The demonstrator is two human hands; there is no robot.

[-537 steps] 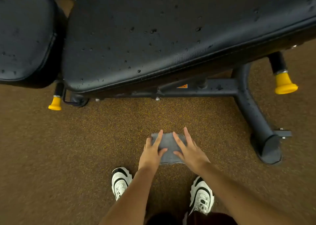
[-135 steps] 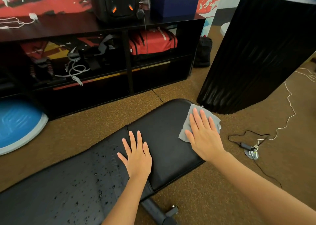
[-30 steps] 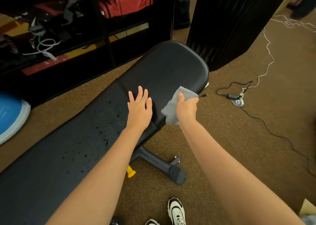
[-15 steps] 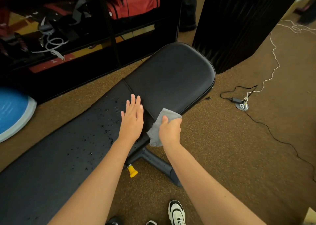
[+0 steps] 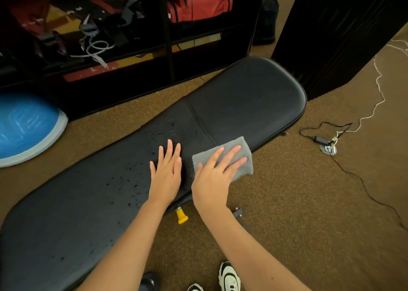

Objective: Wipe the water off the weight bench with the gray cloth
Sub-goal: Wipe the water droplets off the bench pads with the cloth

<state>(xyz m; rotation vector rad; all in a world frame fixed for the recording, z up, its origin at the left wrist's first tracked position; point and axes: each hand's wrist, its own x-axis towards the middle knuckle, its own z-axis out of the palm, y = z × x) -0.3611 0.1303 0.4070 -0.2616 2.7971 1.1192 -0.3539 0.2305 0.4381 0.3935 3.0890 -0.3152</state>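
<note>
The black padded weight bench (image 5: 242,96) runs diagonally from lower left to upper right. Water drops (image 5: 132,180) speckle its long left pad; the shorter right pad looks dry. The gray cloth (image 5: 240,149) lies flat at the bench's near edge, right of the seam between the pads. My right hand (image 5: 214,175) presses on the cloth with fingers spread straight. My left hand (image 5: 166,173) rests flat on the wet pad just left of the cloth, fingers straight.
A black shelf unit (image 5: 167,47) with a red bag (image 5: 198,1) and straps stands behind the bench. A blue balance dome (image 5: 24,127) lies at left. A black panel (image 5: 344,30) stands at right, cables (image 5: 326,140) on the brown floor. A yellow bench knob (image 5: 182,216) shows below my wrists.
My right hand has gone from gripping the bunched cloth at the bench's edge to pressing it spread flat on the pad. My left hand stays flat beside it.
</note>
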